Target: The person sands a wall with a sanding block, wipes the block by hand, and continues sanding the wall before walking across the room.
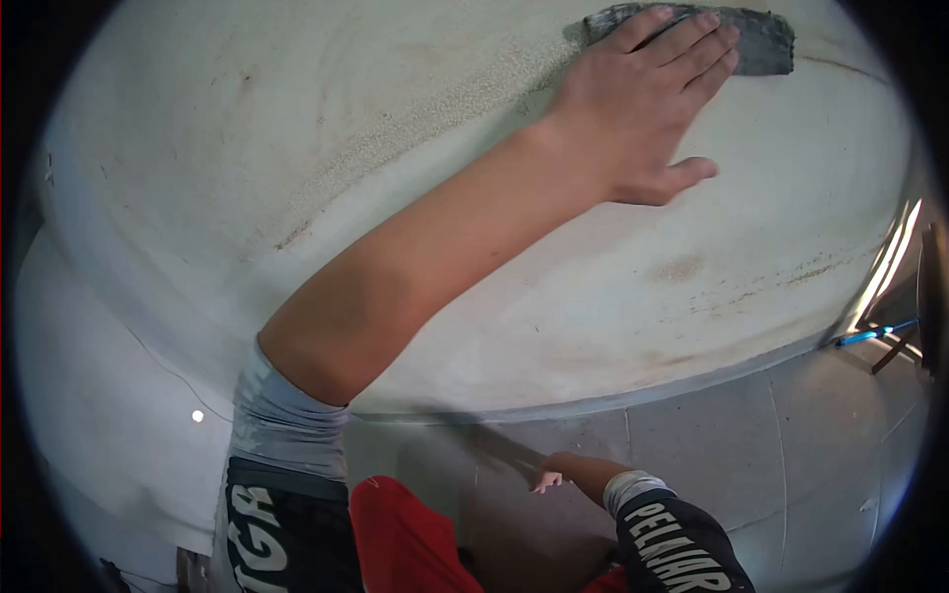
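"Dark sheet (766, 44): where do we locate it?"

"We find it high on the pale wall (692, 296), flat against the surface, beneath the fingers of the left hand (633, 109)."

"Condition of that hand?"

"Open, fingers slightly parted, thumb held out clear of the sheet. We see no pinch."

"And the right hand (549, 480)?"

"Low, well apart from the wall, above the grey floor (692, 435). It shows too small for us to tell whether it is closed."

"Risks?"

"We judge slippage the main one: with no thumb behind the sheet, only pressure holds it, so a lighter touch could let it slide or drop. Its right end lies beyond the fingers and could lift or fold. Uneven pressure could mark the wall, and fingertips overrunning the edge could scrape on the grainy band (395, 138)."
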`<move>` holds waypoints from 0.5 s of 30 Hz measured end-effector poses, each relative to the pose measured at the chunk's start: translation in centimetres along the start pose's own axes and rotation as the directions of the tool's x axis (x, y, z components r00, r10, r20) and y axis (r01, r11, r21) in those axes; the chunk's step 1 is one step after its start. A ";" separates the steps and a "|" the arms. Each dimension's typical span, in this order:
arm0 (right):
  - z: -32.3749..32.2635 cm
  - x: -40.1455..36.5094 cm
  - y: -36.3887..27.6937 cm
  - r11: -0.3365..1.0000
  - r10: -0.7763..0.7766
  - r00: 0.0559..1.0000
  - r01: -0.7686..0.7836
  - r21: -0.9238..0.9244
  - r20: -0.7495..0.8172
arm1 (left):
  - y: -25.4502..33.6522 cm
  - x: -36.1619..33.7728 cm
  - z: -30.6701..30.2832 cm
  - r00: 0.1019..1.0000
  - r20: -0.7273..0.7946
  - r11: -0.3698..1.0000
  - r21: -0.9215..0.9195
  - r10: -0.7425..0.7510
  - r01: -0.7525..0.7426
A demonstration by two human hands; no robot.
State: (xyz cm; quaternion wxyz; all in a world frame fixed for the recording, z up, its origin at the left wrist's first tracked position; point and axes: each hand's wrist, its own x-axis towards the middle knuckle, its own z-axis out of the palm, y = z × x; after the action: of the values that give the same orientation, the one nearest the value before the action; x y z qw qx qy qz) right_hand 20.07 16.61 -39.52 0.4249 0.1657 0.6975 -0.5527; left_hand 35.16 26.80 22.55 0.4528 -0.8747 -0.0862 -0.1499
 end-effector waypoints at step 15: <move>0.5 -2.1 0.0 0.981 -0.099 0.994 0.104 0.163 -0.039 | -2.5 -16.8 -10.6 0.819 0.476 0.947 0.169 -0.320 0.272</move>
State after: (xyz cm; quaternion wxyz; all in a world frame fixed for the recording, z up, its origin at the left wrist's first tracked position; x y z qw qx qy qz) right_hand 21.50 16.63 -37.92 0.3703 0.1731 0.6632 -0.6270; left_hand 16.73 19.27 24.53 0.4266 -0.8373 -0.3417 0.0162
